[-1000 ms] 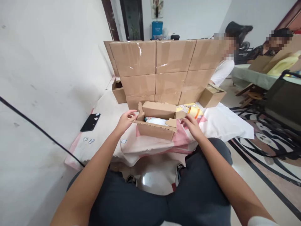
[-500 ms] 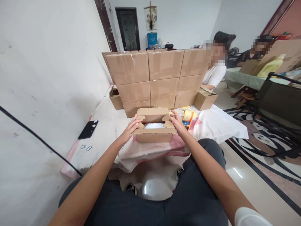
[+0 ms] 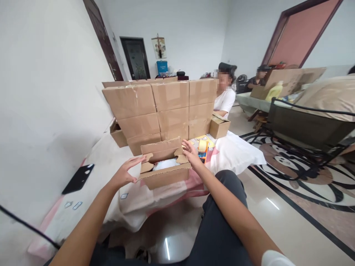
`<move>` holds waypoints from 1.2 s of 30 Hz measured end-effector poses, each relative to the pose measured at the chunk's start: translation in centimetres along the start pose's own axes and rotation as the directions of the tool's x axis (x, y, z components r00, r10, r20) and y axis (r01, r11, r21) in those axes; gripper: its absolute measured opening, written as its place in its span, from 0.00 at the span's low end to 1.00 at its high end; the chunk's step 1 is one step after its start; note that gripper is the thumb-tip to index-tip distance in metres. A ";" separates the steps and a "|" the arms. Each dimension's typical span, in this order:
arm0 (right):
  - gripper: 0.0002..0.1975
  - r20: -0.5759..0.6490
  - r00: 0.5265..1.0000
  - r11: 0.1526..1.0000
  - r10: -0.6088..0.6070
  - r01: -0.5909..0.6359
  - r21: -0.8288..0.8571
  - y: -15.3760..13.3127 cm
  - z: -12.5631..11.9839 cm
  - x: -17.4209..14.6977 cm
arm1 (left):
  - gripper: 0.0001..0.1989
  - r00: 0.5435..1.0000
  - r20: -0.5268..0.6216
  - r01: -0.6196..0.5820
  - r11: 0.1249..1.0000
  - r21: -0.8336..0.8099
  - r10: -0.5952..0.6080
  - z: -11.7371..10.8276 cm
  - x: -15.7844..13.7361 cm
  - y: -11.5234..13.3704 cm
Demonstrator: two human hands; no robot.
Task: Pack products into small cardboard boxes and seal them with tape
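In front of me a small cardboard box point(image 3: 168, 179) stands on the cloth-covered table, its flaps folded upward and outward. Inside lies something white point(image 3: 166, 164), perhaps wrapped in plastic; its kind does not show clearly. At the box's left end is my left hand point(image 3: 126, 171), fingers stretched and thumb apart, with nothing held. My right hand point(image 3: 192, 153) rests by the right end, fingers spread along the side flap. An orange tape dispenser point(image 3: 203, 150) with a yellowish roll lies just right of my right hand.
Stacked sealed cartons point(image 3: 172, 109) form a wall behind the box. Another small box point(image 3: 219, 125) sits at the right, an open one point(image 3: 118, 135) at the left. A black flat object point(image 3: 78, 179) lies by the wall. A person in white point(image 3: 225, 101) sits behind the stack.
My view has turned to the right, so the scene sits further left and lower. My left hand has opened away from the box's flap; my right hand stays at the right end.
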State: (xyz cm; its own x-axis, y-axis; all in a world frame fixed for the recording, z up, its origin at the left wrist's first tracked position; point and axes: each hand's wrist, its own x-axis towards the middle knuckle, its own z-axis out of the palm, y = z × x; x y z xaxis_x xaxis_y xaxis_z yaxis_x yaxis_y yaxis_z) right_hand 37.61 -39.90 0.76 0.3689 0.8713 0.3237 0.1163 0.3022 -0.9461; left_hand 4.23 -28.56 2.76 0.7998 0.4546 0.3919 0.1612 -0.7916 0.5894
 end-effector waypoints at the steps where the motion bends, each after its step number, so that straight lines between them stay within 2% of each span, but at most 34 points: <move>1: 0.38 0.000 1.000 0.999 0.000 0.000 0.053 0.0 0.0 -0.1 | 0.52 1.000 -0.017 0.009 1.000 0.012 -0.009 0.1 -0.1 0.2; 3: 0.37 -0.002 1.000 0.986 -0.009 0.009 0.165 0.0 0.0 -0.3 | 0.46 0.995 -0.091 0.043 0.999 0.019 -0.041 0.6 -0.1 0.6; 4: 0.35 -0.001 1.000 0.986 -0.024 0.024 0.165 0.0 0.0 -0.4 | 0.42 0.987 -0.146 0.071 0.997 0.018 -0.068 1.0 0.0 0.9; 7: 0.22 0.010 0.997 0.995 -0.079 0.078 0.059 -0.2 -0.2 -0.8 | 0.33 0.931 -0.338 0.172 0.982 0.074 -0.138 2.2 0.6 1.5; 8: 0.17 0.015 0.995 0.995 -0.098 0.098 0.022 -0.3 -0.3 -1.0 | 0.32 0.922 -0.363 0.189 0.975 0.118 -0.134 2.4 0.8 1.6; 10: 0.10 0.028 0.991 0.991 -0.134 0.134 -0.024 -0.7 -0.7 -1.5 | 0.27 0.945 -0.312 0.174 0.958 0.227 -0.097 2.4 1.2 1.9; 12: 0.09 0.038 0.982 0.975 -0.186 0.189 -0.118 -1.1 -1.3 -2.0 | 0.21 0.983 -0.169 0.124 0.935 0.333 -0.070 1.9 1.4 2.4; 14: 0.10 0.011 0.964 0.919 -0.267 0.258 -0.298 -1.5 -2.4 -2.3 | 0.21 0.997 -0.046 0.076 0.897 0.436 -0.062 1.4 1.4 3.0; 16: 0.14 -0.122 0.931 0.839 -0.345 0.248 -0.484 -1.5 -4.1 -2.3 | 0.23 0.999 0.038 0.006 0.848 0.531 -0.031 1.3 1.5 3.8; 17: 0.17 -0.241 0.903 0.831 -0.355 0.187 -0.524 -1.3 -5.1 -2.2 | 0.24 0.998 0.060 -0.027 0.823 0.567 -0.009 1.4 1.5 4.3; 19: 0.24 -0.482 0.830 0.879 -0.281 0.022 -0.475 -0.6 -7.2 -1.8 | 0.25 0.998 0.060 -0.052 0.787 0.615 0.019 2.0 1.6 5.0; 20: 0.27 -0.556 0.804 0.911 -0.212 -0.044 -0.411 -0.1 -8.1 -1.4 | 0.24 0.999 0.042 -0.041 0.779 0.625 0.019 2.3 1.7 5.2; 21: 0.28 -0.586 0.798 0.934 -0.142 -0.089 -0.347 0.5 -8.8 -1.1 | 0.23 1.000 0.024 -0.022 0.777 0.629 0.009 2.6 1.8 5.3; 23: 0.27 -0.537 0.843 0.954 -0.042 -0.125 -0.271 1.8 -9.4 -0.6 | 0.25 1.000 -0.008 0.027 0.785 0.619 -0.028 2.9 1.9 5.4; 25: 0.20 -0.446 0.895 0.961 0.002 -0.124 -0.246 2.9 -9.2 -0.4 | 0.27 0.997 -0.029 0.072 0.793 0.605 -0.068 2.9 2.0 5.2; 27: 0.14 -0.389 0.921 0.963 0.016 -0.118 -0.241 3.8 -8.7 -0.4 | 0.28 0.995 -0.040 0.093 0.796 0.598 -0.086 2.7 2.2 4.9; 31: 0.12 -0.383 0.923 0.956 -0.022 -0.092 -0.277 3.9 -8.1 -0.6 | 0.29 0.998 -0.013 0.054 0.795 0.605 -0.058 2.4 2.3 5.2; 34: 0.13 -0.403 0.912 0.959 -0.081 -0.039 -0.281 2.3 -8.3 -0.8 | 0.39 0.999 -0.026 0.043 0.811 0.584 -0.035 2.0 2.6 6.6; 36: 0.14 -0.414 0.901 0.965 -0.126 0.015 -0.261 0.6 -8.5 -0.9 | 0.40 0.997 -0.083 0.049 0.842 0.537 -0.005 1.8 3.2 8.2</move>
State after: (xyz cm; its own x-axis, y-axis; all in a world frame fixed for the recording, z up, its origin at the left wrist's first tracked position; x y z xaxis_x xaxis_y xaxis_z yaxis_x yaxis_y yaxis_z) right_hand 45.13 -43.80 -0.20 0.6997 0.5872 0.4070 0.3587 0.2039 -0.9109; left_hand 9.18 -34.35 7.58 0.7485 0.4908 0.4459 0.4853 -0.8637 0.1361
